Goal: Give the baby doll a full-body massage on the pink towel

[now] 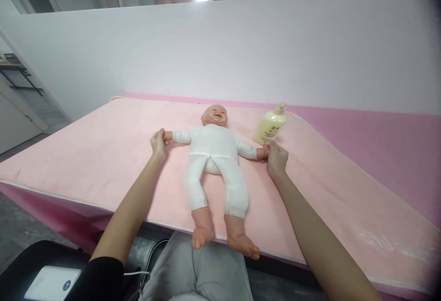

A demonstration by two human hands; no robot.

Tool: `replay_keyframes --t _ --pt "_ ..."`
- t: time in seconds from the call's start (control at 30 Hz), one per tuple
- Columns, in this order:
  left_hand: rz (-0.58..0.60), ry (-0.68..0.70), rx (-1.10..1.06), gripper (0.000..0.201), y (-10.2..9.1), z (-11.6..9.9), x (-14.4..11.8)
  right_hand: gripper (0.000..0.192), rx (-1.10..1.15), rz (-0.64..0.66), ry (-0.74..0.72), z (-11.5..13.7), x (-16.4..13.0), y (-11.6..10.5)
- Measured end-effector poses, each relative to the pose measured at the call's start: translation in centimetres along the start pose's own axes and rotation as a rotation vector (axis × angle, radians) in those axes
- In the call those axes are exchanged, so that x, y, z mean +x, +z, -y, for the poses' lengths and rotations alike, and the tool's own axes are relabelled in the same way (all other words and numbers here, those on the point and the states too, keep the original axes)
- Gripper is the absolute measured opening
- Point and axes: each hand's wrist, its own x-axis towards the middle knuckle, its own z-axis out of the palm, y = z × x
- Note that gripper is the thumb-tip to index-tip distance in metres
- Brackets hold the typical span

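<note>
A baby doll [215,163] in a white suit lies on its back on a pink towel [103,154], its 2 arms spread wide and its feet hanging over the near edge. The left hand [158,144] is closed on the tiny hand at the end of one outstretched arm, so the doll's body runs away from that grip toward the middle. The right hand [276,158] pinches the doll's other hand in the same way, the torso lying between the 2 grips. Just beyond the right hand, almost touching its fingertips, a cream pump bottle [271,127] stands tilted on the towel.
</note>
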Motion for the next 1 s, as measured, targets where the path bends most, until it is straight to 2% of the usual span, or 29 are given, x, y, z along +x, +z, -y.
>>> replay_keyframes --t 0.1,0.17,0.27,0.47,0.63,0.77,0.87,1.0 --pt "-0.024 -0.026 -0.039 0.029 0.2 -0.1 0.0 0.035 0.027 -0.028 0.125 0.6 -0.2 0.1" --pt "-0.024 -0.031 -0.050 0.032 0.3 -0.1 0.0 0.028 0.020 -0.016 0.147 0.8 -0.3 0.1" --pt "-0.017 -0.014 -0.041 0.028 0.2 0.0 0.2 0.022 -0.006 0.004 0.120 0.7 -0.3 0.0" --pt "-0.023 -0.018 -0.044 0.023 0.1 -0.3 0.0 0.025 -0.018 -0.080 -0.040 -0.1 0.1 0.0" --pt "-0.023 -0.031 -0.062 0.021 0.1 -0.4 0.0 0.031 -0.061 -0.069 -0.013 -0.4 0.3 0.0" --pt "-0.019 0.006 -0.061 0.020 0.0 -0.1 0.0 0.025 -0.051 -0.072 -0.014 0.0 0.1 0.0" --pt "-0.004 0.020 -0.063 0.024 -0.1 0.1 0.1 0.029 0.000 -0.075 0.036 0.4 0.0 0.2" --pt "-0.024 -0.047 -0.110 0.034 -0.1 0.2 0.6 0.032 0.071 -0.084 0.082 0.2 0.1 0.2"
